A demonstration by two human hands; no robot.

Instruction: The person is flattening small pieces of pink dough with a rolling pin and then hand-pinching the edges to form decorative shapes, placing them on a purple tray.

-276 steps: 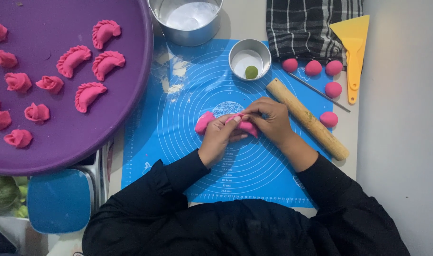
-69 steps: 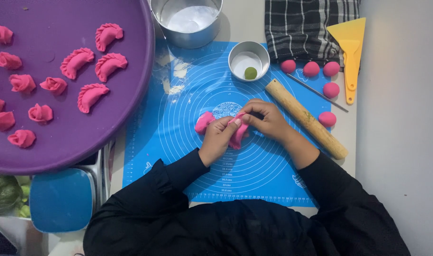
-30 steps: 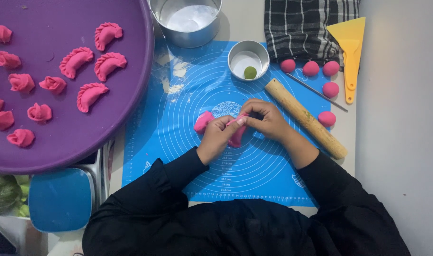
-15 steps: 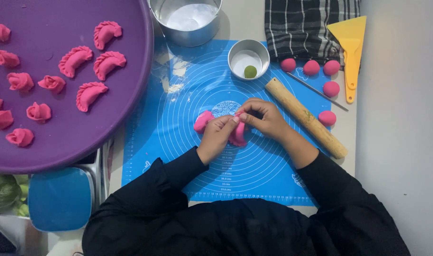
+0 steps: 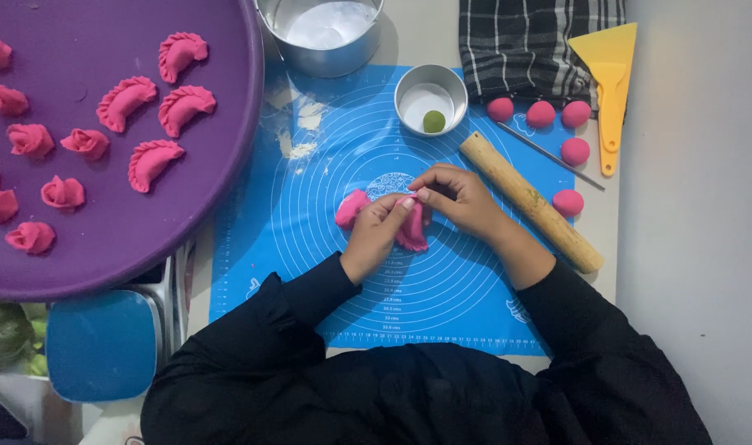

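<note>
Both of my hands meet over the middle of a blue silicone mat (image 5: 310,239). My left hand (image 5: 380,232) and my right hand (image 5: 458,198) pinch one piece of pink dough (image 5: 411,235) between their fingertips. The dough pokes out to the left of my left hand and hangs below the fingers. Much of it is hidden by the fingers. Black sleeves cover both forearms.
A purple tray (image 5: 104,247) with several shaped pink dumplings lies at the left. A wooden rolling pin (image 5: 531,202), several pink dough balls (image 5: 568,203), a small metal bowl (image 5: 429,99) with a green ball, a flour pot (image 5: 322,37), a yellow scraper (image 5: 608,70) and a checked cloth (image 5: 524,45) ring the mat.
The dough has turned in my fingers: it lay sideways before and now hangs more downward under my fingertips. My hands stay in the same place.
</note>
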